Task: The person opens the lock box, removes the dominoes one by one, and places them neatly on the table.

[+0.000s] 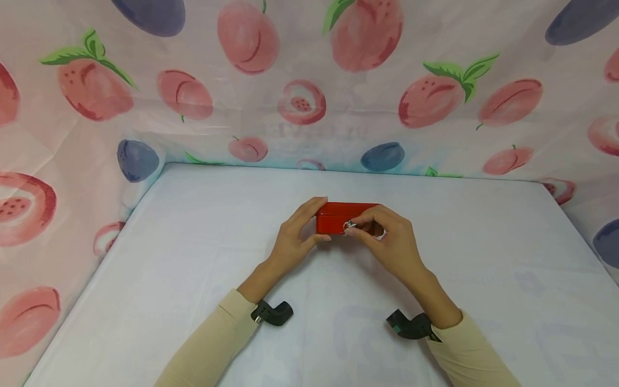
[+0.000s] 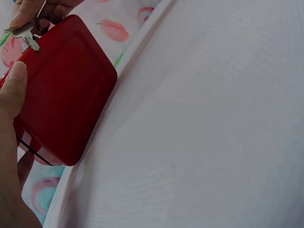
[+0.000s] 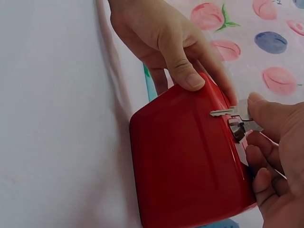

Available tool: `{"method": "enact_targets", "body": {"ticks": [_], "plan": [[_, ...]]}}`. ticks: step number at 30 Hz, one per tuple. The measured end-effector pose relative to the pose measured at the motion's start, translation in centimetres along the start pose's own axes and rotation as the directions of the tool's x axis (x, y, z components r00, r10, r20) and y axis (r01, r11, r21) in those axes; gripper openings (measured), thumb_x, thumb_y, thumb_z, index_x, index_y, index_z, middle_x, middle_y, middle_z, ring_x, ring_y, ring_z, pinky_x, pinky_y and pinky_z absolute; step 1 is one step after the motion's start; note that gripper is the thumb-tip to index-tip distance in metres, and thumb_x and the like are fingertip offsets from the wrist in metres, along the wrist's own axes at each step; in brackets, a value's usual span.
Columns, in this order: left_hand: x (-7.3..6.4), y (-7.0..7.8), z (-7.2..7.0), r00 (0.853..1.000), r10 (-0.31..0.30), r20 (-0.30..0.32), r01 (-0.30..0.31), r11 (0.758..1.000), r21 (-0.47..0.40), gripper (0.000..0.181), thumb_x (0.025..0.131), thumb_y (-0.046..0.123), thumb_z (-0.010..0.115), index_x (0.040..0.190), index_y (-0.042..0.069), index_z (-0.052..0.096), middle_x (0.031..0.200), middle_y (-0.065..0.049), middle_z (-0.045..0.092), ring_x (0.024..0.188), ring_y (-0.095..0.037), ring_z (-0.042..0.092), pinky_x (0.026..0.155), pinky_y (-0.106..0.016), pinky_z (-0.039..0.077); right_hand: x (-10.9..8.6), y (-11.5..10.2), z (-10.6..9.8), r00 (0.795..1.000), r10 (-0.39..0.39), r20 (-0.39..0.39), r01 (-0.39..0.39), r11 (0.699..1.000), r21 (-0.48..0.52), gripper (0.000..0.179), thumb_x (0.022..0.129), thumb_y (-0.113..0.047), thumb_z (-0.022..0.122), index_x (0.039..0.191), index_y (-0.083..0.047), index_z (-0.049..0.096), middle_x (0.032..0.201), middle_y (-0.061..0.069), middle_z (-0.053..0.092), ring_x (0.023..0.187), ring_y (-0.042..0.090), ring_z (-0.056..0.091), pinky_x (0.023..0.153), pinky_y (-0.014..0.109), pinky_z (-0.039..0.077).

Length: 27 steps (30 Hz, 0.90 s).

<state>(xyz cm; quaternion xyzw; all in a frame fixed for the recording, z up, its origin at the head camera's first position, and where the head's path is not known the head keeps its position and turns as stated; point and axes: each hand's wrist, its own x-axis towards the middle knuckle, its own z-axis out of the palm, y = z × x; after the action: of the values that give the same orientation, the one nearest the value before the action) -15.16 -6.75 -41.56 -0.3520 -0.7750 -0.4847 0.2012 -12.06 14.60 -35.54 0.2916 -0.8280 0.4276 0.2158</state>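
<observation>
A small red metal box [image 1: 338, 216] [image 2: 66, 90] [image 3: 185, 161] sits on the white table [image 1: 193, 258]. My left hand [image 1: 295, 236] grips its left end, thumb [image 3: 183, 64] on the lid and fingers curled round the side. My right hand [image 1: 387, 236] pinches a small silver key [image 1: 349, 225] [image 3: 232, 113] [image 2: 23, 35] at the box's front face, beside the lock [image 3: 236, 128]. The key's blade lies against the lid edge; whether it is inside the lock I cannot tell.
Fruit-printed cloth [image 1: 309, 86] hangs as walls behind and on both sides of the table. The white surface stretches wide around the box. Black wrist camera mounts [image 1: 273, 313] [image 1: 411, 326] sit on both cream sleeves.
</observation>
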Motion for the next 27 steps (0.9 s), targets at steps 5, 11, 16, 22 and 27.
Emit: {"method": "enact_targets", "body": {"ticks": [5,11,16,22,27], "plan": [[0.06,0.16,-0.01,1.000,0.001,-0.003,-0.001,1.000,-0.004,0.074,0.072,0.014,0.073,0.136,0.013,0.037,0.137,-0.002,0.037,0.123,-0.017,0.037,0.096,-0.031,0.037,-0.08,0.02,0.17,1.000,0.002,-0.021,-0.002,1.000,-0.014,0.023,0.068,-0.016,0.077,0.088,-0.013,0.067,0.083,-0.004,0.060,0.062,0.007,0.044,0.050,0.020,0.040],[0.03,0.10,0.05,1.000,0.006,-0.007,-0.006,1.000,-0.005,0.074,0.071,0.014,0.074,0.136,0.011,0.037,0.136,-0.002,0.038,0.122,-0.017,0.037,0.096,-0.031,0.037,-0.18,0.09,0.31,0.999,0.013,-0.037,-0.014,1.000,-0.010,0.023,0.066,-0.010,0.078,0.086,-0.013,0.067,0.082,-0.005,0.060,0.062,0.007,0.044,0.049,0.020,0.040],[0.05,0.03,0.05,1.000,0.013,-0.011,-0.013,1.000,-0.005,0.073,0.071,0.014,0.073,0.135,0.009,0.038,0.135,-0.006,0.039,0.122,-0.018,0.038,0.095,-0.031,0.038,-0.23,0.12,0.42,0.998,0.030,-0.047,-0.031,0.999,-0.015,0.022,0.066,-0.010,0.078,0.085,-0.012,0.067,0.081,-0.007,0.060,0.062,0.007,0.046,0.049,0.024,0.043],[0.06,0.04,0.03,1.000,-0.003,-0.004,0.003,1.000,-0.005,0.074,0.071,0.015,0.074,0.136,0.012,0.037,0.136,-0.003,0.038,0.123,-0.017,0.036,0.096,-0.031,0.037,-0.26,0.15,0.61,0.997,0.040,-0.070,-0.042,0.999,-0.020,0.019,0.067,-0.015,0.078,0.082,-0.012,0.067,0.078,-0.008,0.059,0.062,0.006,0.050,0.052,0.018,0.044],[0.02,0.12,0.02,1.000,-0.007,0.001,0.007,1.000,-0.001,0.075,0.071,0.016,0.074,0.136,0.014,0.037,0.137,-0.001,0.037,0.124,-0.017,0.035,0.097,-0.031,0.036,-0.29,-0.02,0.66,0.995,0.041,-0.087,-0.043,0.999,-0.015,0.019,0.065,-0.015,0.078,0.081,-0.011,0.068,0.077,-0.007,0.060,0.062,0.005,0.051,0.053,0.016,0.045]]}}
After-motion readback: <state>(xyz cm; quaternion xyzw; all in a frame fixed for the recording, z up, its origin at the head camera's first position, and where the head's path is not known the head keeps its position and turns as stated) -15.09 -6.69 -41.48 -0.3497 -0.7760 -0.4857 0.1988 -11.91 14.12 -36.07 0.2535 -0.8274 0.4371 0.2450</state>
